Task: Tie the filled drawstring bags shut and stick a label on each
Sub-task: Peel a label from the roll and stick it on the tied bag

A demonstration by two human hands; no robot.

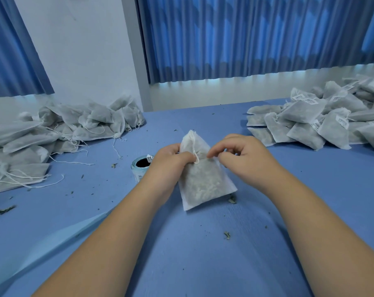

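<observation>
Table (181,243) flat mid-blue, flecked with dark grey-green leaf scraps (4,210). Far curtains (246,35) deeper blue, pleats striped light and dark. Wall (79,50) white. Centre bag (201,181) translucent white over a mottled grey-green fill; drawstring (195,151) off-white. Left pile (53,133) plain pale grey. Right pile (310,121) same grey, white labels (343,121) with dark print. Label roll (140,168) pale teal, black core.

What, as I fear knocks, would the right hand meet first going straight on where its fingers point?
The drawstring bag: the right hand points left at its gathered neck, seemingly touching it. The left hand gripping that neck lies just beyond.
</observation>
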